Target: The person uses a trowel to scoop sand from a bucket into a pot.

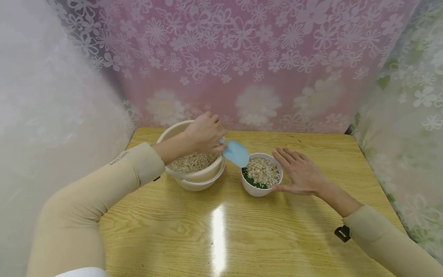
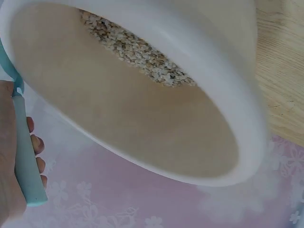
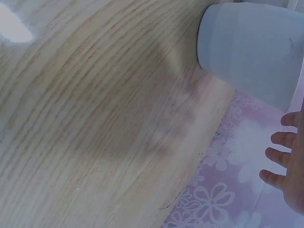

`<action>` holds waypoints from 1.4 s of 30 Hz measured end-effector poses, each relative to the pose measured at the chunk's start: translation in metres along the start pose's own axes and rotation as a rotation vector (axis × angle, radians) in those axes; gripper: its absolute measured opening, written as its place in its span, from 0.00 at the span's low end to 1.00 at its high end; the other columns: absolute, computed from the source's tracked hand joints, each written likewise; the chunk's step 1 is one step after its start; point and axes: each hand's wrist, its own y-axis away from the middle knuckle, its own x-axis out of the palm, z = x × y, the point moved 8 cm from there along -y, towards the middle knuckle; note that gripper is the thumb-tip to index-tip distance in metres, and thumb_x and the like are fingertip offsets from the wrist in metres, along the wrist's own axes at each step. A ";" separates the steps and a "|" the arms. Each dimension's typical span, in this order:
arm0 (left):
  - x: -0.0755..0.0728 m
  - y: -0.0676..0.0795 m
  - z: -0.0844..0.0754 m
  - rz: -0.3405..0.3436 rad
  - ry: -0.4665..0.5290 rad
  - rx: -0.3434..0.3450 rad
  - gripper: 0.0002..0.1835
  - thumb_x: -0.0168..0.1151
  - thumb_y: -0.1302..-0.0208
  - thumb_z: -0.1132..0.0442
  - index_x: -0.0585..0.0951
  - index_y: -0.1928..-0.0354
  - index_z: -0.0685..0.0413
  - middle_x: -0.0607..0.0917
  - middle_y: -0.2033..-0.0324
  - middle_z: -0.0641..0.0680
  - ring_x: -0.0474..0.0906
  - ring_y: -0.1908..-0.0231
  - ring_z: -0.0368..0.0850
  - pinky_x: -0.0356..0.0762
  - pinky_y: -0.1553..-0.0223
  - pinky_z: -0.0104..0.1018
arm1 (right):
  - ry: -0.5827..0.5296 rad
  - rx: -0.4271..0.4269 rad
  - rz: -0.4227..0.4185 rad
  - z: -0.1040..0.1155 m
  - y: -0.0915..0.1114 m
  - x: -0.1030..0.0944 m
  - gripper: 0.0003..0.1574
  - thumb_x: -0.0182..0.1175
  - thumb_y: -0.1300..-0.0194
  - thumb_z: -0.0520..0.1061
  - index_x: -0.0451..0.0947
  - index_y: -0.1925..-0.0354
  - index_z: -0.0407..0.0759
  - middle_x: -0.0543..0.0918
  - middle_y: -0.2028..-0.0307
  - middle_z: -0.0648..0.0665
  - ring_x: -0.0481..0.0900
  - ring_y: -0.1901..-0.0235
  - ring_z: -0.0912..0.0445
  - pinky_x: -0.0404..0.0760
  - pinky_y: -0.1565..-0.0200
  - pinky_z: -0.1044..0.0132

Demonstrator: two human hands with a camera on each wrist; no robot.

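Observation:
My left hand (image 1: 205, 134) grips the handle of a light blue hand trowel (image 1: 237, 154) above the right rim of a large cream pot (image 1: 197, 176). Its blade reaches to the left rim of a smaller white pot (image 1: 256, 190). Pale gravel (image 1: 264, 169) covers most of that pot's top, with dark green showing at the lower left. In the left wrist view, fingers wrap round the trowel's handle (image 2: 29, 161). My right hand (image 1: 302, 174) has its fingers extended, thumb and fingertips at the white pot's right rim.
Similar gravel (image 1: 194, 162) lies inside the large pot, which has a saucer-like base (image 1: 200, 186). Both pots stand on a wood-grain table (image 1: 180, 231). A pink floral curtain (image 1: 221, 77) hangs behind the table, with pale sheets at both sides.

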 end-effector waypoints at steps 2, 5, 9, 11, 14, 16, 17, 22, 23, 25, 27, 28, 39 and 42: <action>-0.001 0.005 0.005 -0.028 0.017 -0.002 0.33 0.43 0.22 0.32 0.82 0.37 0.49 0.88 0.51 0.57 0.83 0.49 0.54 0.81 0.45 0.48 | -0.010 -0.001 -0.007 0.001 -0.002 -0.003 0.74 0.57 0.41 0.86 0.53 0.17 0.41 0.61 0.19 0.35 0.64 0.22 0.36 0.68 0.27 0.36; -0.001 0.013 0.014 -0.075 0.019 -0.008 0.33 0.44 0.22 0.33 0.81 0.35 0.49 0.88 0.48 0.60 0.83 0.46 0.57 0.81 0.42 0.51 | -0.024 -0.005 -0.013 0.004 -0.006 -0.009 0.74 0.58 0.41 0.86 0.52 0.16 0.42 0.60 0.18 0.35 0.63 0.21 0.36 0.68 0.27 0.36; -0.001 0.027 0.025 -0.117 0.028 -0.011 0.31 0.47 0.23 0.34 0.83 0.41 0.51 0.88 0.49 0.61 0.83 0.46 0.59 0.81 0.42 0.53 | -0.020 -0.011 -0.011 0.010 -0.015 -0.018 0.73 0.58 0.41 0.85 0.52 0.16 0.43 0.59 0.18 0.35 0.62 0.20 0.37 0.68 0.26 0.36; -0.001 0.034 0.031 -0.127 0.036 -0.012 0.31 0.48 0.23 0.34 0.84 0.44 0.53 0.88 0.48 0.61 0.82 0.44 0.60 0.81 0.41 0.54 | -0.011 -0.011 -0.002 0.014 -0.021 -0.022 0.73 0.58 0.41 0.86 0.51 0.16 0.43 0.59 0.17 0.36 0.61 0.20 0.37 0.68 0.26 0.36; -0.001 0.044 0.041 -0.133 0.047 -0.011 0.32 0.49 0.23 0.34 0.82 0.41 0.54 0.87 0.44 0.62 0.81 0.41 0.60 0.80 0.39 0.54 | -0.012 -0.005 0.029 0.021 -0.031 -0.026 0.74 0.58 0.40 0.85 0.49 0.16 0.43 0.57 0.17 0.36 0.59 0.19 0.38 0.66 0.24 0.37; -0.001 0.050 0.048 -0.141 0.036 -0.006 0.33 0.49 0.23 0.33 0.81 0.38 0.53 0.86 0.41 0.61 0.81 0.40 0.60 0.79 0.38 0.54 | -0.028 0.004 0.053 0.026 -0.038 -0.028 0.73 0.57 0.39 0.85 0.48 0.15 0.43 0.55 0.16 0.36 0.57 0.18 0.38 0.65 0.23 0.37; -0.002 0.053 0.052 -0.148 0.032 -0.002 0.33 0.50 0.23 0.33 0.81 0.39 0.53 0.86 0.42 0.61 0.81 0.41 0.60 0.79 0.39 0.54 | -0.032 0.008 0.065 0.029 -0.041 -0.030 0.73 0.56 0.39 0.85 0.47 0.15 0.43 0.54 0.16 0.37 0.56 0.18 0.38 0.63 0.22 0.38; -0.001 0.069 0.068 -0.157 -0.007 0.008 0.29 0.52 0.24 0.34 0.82 0.50 0.53 0.86 0.55 0.60 0.80 0.51 0.59 0.80 0.46 0.53 | -0.043 0.003 0.073 0.044 -0.060 -0.037 0.73 0.52 0.37 0.87 0.44 0.15 0.45 0.53 0.15 0.37 0.55 0.17 0.38 0.61 0.21 0.37; 0.000 0.071 0.070 -0.150 -0.017 0.008 0.29 0.52 0.24 0.34 0.82 0.50 0.54 0.86 0.56 0.60 0.80 0.52 0.59 0.80 0.46 0.53 | -0.038 -0.003 0.068 0.047 -0.064 -0.039 0.73 0.51 0.37 0.87 0.45 0.15 0.45 0.53 0.16 0.37 0.56 0.17 0.38 0.62 0.21 0.37; 0.005 0.076 0.074 -0.132 -0.040 0.009 0.30 0.52 0.24 0.33 0.82 0.48 0.55 0.86 0.53 0.60 0.79 0.52 0.58 0.79 0.47 0.52 | -0.039 -0.012 0.062 0.053 -0.072 -0.043 0.72 0.49 0.37 0.88 0.45 0.15 0.45 0.53 0.15 0.37 0.55 0.17 0.38 0.62 0.21 0.37; 0.011 0.079 0.076 -0.120 -0.063 0.014 0.31 0.52 0.24 0.33 0.82 0.46 0.55 0.86 0.53 0.60 0.77 0.53 0.58 0.77 0.49 0.50 | -0.038 -0.020 0.058 0.060 -0.079 -0.045 0.72 0.48 0.37 0.88 0.44 0.14 0.46 0.53 0.15 0.37 0.55 0.17 0.38 0.61 0.21 0.37; 0.013 0.080 0.077 -0.120 -0.077 0.016 0.30 0.52 0.24 0.33 0.81 0.48 0.55 0.86 0.54 0.60 0.76 0.54 0.57 0.76 0.50 0.49 | -0.040 -0.021 0.057 0.062 -0.083 -0.046 0.72 0.48 0.37 0.88 0.44 0.14 0.46 0.52 0.15 0.37 0.55 0.17 0.38 0.61 0.21 0.37; 0.044 0.083 0.077 -0.096 -0.240 0.034 0.30 0.52 0.26 0.30 0.77 0.58 0.52 0.83 0.61 0.57 0.69 0.61 0.52 0.69 0.57 0.43 | -0.100 -0.018 0.071 0.091 -0.117 -0.045 0.73 0.48 0.38 0.89 0.40 0.14 0.49 0.47 0.14 0.38 0.50 0.15 0.39 0.56 0.19 0.38; 0.052 0.082 0.075 -0.076 -0.236 0.032 0.29 0.53 0.26 0.30 0.77 0.58 0.52 0.82 0.62 0.57 0.70 0.61 0.52 0.71 0.55 0.45 | -0.087 -0.017 0.041 0.094 -0.125 -0.046 0.74 0.49 0.39 0.90 0.40 0.14 0.50 0.48 0.14 0.38 0.53 0.16 0.39 0.58 0.20 0.38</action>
